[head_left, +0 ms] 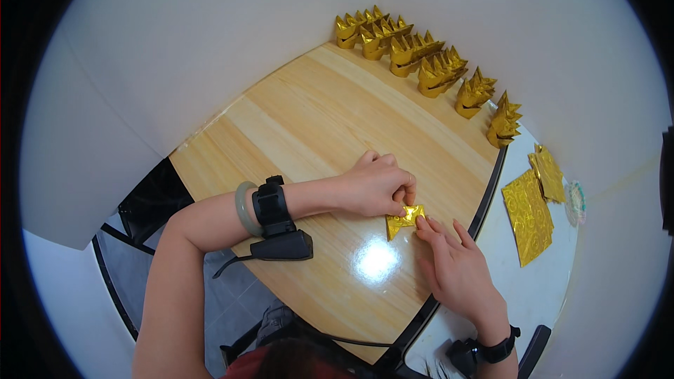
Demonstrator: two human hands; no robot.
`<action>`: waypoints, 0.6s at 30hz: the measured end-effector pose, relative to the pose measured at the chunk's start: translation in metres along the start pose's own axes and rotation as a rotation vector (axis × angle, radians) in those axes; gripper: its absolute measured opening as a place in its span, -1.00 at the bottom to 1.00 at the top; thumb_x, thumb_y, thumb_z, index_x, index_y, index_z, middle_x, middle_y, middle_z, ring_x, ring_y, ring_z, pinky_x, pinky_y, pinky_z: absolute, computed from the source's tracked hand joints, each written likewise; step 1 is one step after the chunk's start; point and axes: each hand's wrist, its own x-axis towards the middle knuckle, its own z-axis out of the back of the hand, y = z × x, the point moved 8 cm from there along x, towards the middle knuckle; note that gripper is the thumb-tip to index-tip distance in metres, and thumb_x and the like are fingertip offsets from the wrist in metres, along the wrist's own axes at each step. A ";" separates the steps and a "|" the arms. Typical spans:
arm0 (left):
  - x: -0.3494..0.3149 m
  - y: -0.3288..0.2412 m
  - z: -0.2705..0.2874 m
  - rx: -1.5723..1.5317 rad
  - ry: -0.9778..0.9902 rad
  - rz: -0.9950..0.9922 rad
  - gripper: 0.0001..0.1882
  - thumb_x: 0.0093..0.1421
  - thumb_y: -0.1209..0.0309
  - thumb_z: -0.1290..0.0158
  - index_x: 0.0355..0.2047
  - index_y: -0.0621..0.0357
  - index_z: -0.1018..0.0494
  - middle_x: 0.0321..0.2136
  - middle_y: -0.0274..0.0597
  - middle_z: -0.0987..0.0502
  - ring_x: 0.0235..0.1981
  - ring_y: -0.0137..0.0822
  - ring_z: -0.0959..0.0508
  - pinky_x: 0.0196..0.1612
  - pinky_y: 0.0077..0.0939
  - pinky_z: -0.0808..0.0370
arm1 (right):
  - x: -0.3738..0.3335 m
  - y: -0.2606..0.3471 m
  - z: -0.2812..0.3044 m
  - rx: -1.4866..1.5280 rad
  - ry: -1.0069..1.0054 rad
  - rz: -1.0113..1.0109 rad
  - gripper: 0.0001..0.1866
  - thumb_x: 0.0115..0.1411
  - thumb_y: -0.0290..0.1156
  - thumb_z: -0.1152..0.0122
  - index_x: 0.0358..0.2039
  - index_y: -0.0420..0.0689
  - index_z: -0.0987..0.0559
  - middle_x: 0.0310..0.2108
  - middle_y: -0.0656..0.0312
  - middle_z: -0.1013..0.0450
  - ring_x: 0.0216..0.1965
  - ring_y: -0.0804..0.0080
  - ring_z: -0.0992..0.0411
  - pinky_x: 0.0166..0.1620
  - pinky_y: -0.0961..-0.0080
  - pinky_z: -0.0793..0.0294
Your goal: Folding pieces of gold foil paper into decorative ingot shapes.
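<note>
A small piece of folded gold foil paper [405, 222] lies on the wooden table near its right edge, one pointed corner toward me. My left hand [378, 184] is closed on its upper left side, fingers curled and thumb pressing down on the paper. At the paper's right edge, my right hand [460, 267] touches it with a fingertip; its other fingers are stretched out and apart. The foil's underside is hidden.
Several folded gold foil pieces with pointed tips [442, 70] stand in a row along the far right edge. Flat gold foil sheets [528, 217] lie on a white surface at right, beside a small round clear item [575, 203]. Walls enclose the table [302, 126].
</note>
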 end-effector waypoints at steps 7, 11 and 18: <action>-0.001 0.001 0.001 0.013 0.002 0.007 -0.78 0.00 0.25 -0.20 -0.32 -0.03 -0.52 -0.50 -0.50 -0.51 -0.14 -0.35 -0.32 0.03 -0.37 -0.07 | -0.010 0.007 0.007 -0.086 0.105 -0.001 -0.56 0.16 -0.37 -0.08 0.03 -0.27 -0.32 -0.06 0.03 -0.45 0.08 0.24 -0.35 0.22 0.18 -0.17; -0.002 0.000 0.001 0.010 0.002 0.003 -0.78 0.00 0.26 -0.20 -0.32 -0.02 -0.53 -0.50 -0.49 -0.51 -0.15 -0.35 -0.33 0.03 -0.37 -0.08 | -0.009 -0.007 0.017 0.006 0.158 -0.071 -0.71 0.17 -0.39 -0.09 -0.10 -0.18 -0.44 -0.16 0.06 -0.50 -0.10 0.22 -0.46 0.06 0.26 -0.37; 0.000 -0.003 -0.002 -0.061 -0.020 -0.033 -0.83 0.01 0.32 -0.18 -0.36 0.00 -0.53 -0.49 -0.45 -0.51 -0.13 -0.32 -0.31 0.05 -0.36 -0.07 | 0.005 -0.050 0.000 0.477 -0.231 -0.369 -0.77 0.08 -0.37 -0.27 -0.30 -0.22 -0.49 -0.49 0.15 -0.52 -0.44 0.28 -0.53 -0.33 0.44 -0.49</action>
